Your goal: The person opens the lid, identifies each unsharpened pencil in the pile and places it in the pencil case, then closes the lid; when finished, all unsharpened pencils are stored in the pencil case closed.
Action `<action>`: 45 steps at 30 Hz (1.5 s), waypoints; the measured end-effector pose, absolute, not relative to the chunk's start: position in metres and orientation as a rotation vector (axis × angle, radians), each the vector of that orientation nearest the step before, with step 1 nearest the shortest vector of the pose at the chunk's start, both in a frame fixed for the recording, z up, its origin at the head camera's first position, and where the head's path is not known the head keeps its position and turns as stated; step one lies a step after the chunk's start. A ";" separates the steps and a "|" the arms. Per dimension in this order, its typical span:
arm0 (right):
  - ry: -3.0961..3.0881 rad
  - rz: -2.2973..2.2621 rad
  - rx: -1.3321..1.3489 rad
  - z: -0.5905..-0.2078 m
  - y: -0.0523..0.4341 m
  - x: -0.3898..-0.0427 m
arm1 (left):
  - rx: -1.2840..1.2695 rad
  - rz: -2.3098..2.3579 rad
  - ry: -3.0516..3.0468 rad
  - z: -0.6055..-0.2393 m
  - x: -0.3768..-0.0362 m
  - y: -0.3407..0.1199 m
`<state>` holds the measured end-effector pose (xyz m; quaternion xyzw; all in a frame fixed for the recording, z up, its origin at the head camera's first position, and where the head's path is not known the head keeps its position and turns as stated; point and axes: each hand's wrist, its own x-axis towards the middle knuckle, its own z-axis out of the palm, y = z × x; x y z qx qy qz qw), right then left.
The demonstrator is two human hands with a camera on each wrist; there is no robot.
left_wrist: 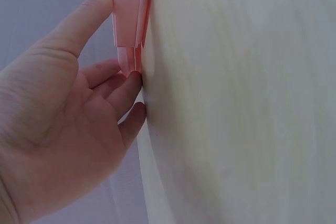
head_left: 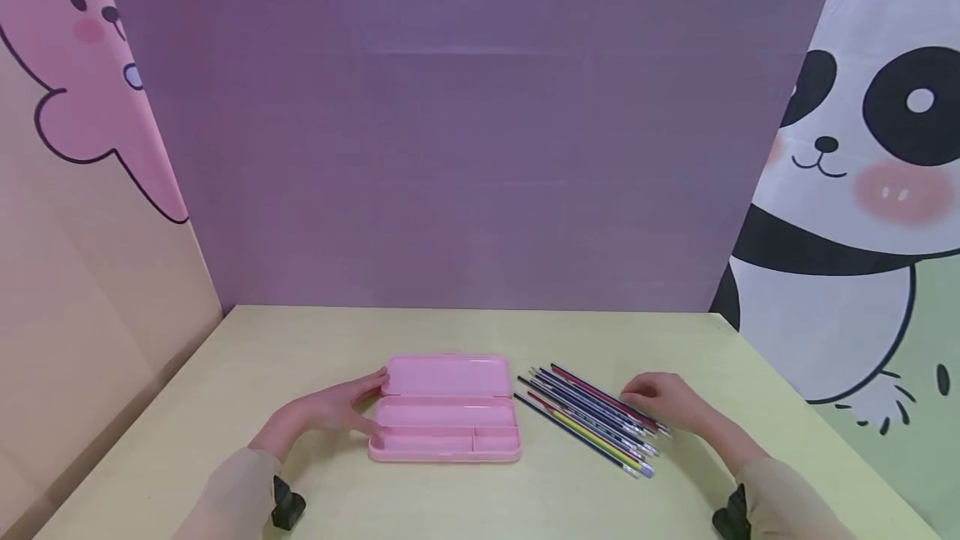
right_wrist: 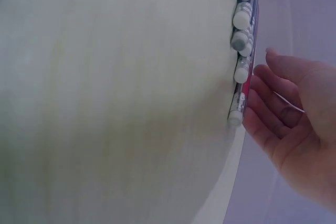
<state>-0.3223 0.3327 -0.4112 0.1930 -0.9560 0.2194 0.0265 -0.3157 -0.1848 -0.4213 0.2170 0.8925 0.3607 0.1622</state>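
"Left hand?"

"Fingers spread, thumb apart from them — thumb at the near left corner of the pink case, fingertips at the left edge of its opened lid."

"Right hand?"

"Fingers loosely bent, thumb standing off. Pencils lie just left of the fingertips — firm contact, I cannot tell."

"Farther out?"

"Beyond the pencils from those fingers, the case; beneath both, the pale table."

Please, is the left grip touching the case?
Touching. The left wrist view shows it: the thumb of the left grip lies against the side of the case.
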 end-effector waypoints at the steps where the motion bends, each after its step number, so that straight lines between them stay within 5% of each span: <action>1: -2.949 0.670 0.611 -0.412 0.332 -0.323 | 0.620 1.028 2.548 -0.421 -0.316 -0.185; 45: -2.867 0.701 0.568 -0.403 0.325 -0.323 | 0.623 0.988 2.577 -0.418 -0.312 -0.182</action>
